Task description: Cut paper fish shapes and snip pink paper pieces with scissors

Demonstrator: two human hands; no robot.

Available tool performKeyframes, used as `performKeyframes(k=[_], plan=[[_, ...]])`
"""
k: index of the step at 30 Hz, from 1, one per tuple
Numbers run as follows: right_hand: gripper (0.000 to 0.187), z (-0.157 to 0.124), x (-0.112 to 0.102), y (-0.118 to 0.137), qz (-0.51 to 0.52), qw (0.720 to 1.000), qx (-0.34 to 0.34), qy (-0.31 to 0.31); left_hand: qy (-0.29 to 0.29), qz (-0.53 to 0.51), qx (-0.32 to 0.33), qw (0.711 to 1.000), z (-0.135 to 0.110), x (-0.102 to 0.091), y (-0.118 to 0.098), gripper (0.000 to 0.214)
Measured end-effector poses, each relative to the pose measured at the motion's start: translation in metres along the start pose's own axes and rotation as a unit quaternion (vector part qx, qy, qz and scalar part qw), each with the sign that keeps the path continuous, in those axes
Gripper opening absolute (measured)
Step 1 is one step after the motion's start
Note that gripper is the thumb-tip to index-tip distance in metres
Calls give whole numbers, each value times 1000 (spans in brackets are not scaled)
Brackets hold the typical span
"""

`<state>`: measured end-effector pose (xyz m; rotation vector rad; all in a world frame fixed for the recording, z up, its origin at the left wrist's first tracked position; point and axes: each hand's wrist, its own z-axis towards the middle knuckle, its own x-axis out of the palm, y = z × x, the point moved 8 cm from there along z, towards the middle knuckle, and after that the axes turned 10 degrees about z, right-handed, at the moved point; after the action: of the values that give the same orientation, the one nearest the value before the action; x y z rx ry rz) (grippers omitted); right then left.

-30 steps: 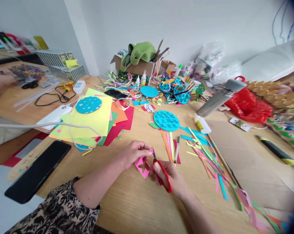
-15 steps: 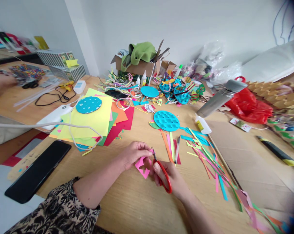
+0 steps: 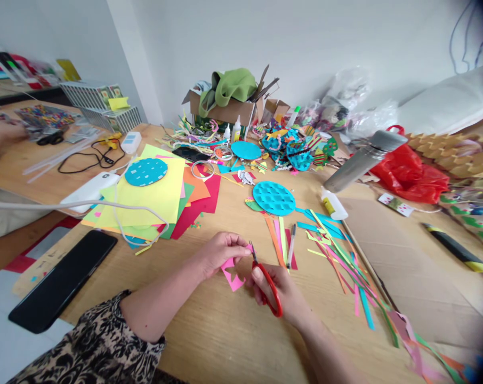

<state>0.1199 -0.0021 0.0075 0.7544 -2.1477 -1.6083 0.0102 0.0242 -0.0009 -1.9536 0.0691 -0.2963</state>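
My left hand pinches a small piece of pink paper between thumb and fingers. The paper has a cut-out with jagged edges and hangs below the fingers. My right hand is wrapped round red-handled scissors, thumb in one loop. The scissor blades point up and away, their tips close beside my left fingertips and the top of the paper. Both hands are just above the wooden table. Beyond them lie a pen and a blue textured paper oval.
Coloured paper sheets and a black phone lie at left. Paper strips, a glue bottle, a steel flask, cardboard and a utility knife are at right. Another person's hand is at far left.
The pink paper's lower part has swung slightly left and its cut-out now opens on the right side. Both hands and the scissors stay almost in place.
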Motion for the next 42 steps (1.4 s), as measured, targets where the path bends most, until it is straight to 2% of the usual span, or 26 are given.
performKeyframes(k=[12,20,42], plan=[[62,0,-1,-1,4,1000,1,-3,17,9,-30,999,-1,2,5,22],[64,0,-1,0,-6,1000,7,-8,4,-4,-16,1000,2,-2,8,29],[65,1,1,2,-1,1000,-1,-1,16,20,-15,1000,4,-3,11,26]])
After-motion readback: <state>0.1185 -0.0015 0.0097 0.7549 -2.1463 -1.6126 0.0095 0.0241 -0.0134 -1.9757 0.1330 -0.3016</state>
